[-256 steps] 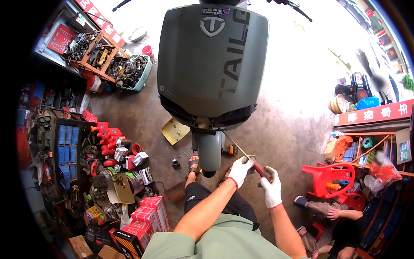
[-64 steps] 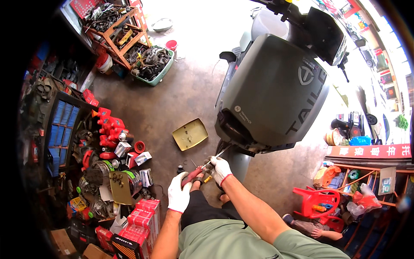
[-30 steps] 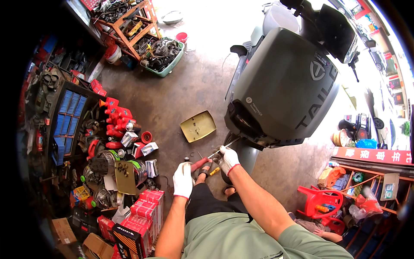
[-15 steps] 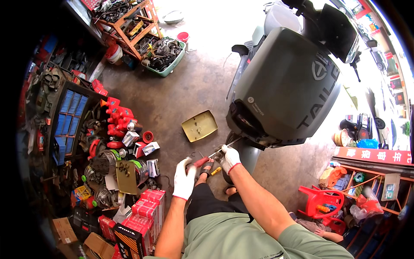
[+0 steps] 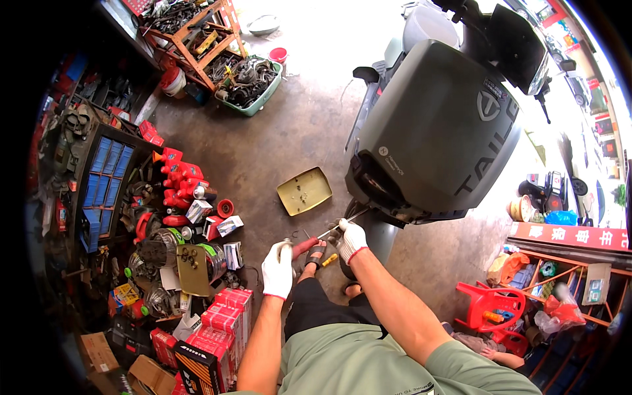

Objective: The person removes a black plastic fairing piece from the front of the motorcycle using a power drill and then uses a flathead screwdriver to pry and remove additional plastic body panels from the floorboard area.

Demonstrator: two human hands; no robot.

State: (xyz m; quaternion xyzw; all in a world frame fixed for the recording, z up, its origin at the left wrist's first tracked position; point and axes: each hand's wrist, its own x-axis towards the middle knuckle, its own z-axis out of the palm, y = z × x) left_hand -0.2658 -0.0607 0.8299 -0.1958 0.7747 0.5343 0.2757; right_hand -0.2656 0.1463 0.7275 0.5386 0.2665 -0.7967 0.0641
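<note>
My left hand (image 5: 277, 270), in a white knit glove, is closed round the red handle of a screwdriver (image 5: 305, 247). Its thin metal shaft slants up to the right, past my right hand (image 5: 351, 241), to the underside of a scooter's rear end (image 5: 385, 209). My right hand, gloved too, has its fingers closed round the shaft near that end. The tip is too small to make out. Above the rear fender (image 5: 376, 238) sits a large dark grey box (image 5: 438, 131). Beyond my hands, a shallow yellowish tray (image 5: 319, 198) with several small parts lies on the floor.
Red bottles (image 5: 184, 172), cartons (image 5: 227, 309) and a second tray (image 5: 193, 282) crowd the left. A green tub (image 5: 263, 100) of metal parts stands farther off. Near my foot lies a yellow-handled tool (image 5: 330, 261). On the right are a red plastic chair (image 5: 477, 306) and another person's arm (image 5: 507, 359).
My left hand has shifted slightly left and away from me, still round the screwdriver's handle. My right hand has barely moved at the shaft. The scooter and tray stay put.
</note>
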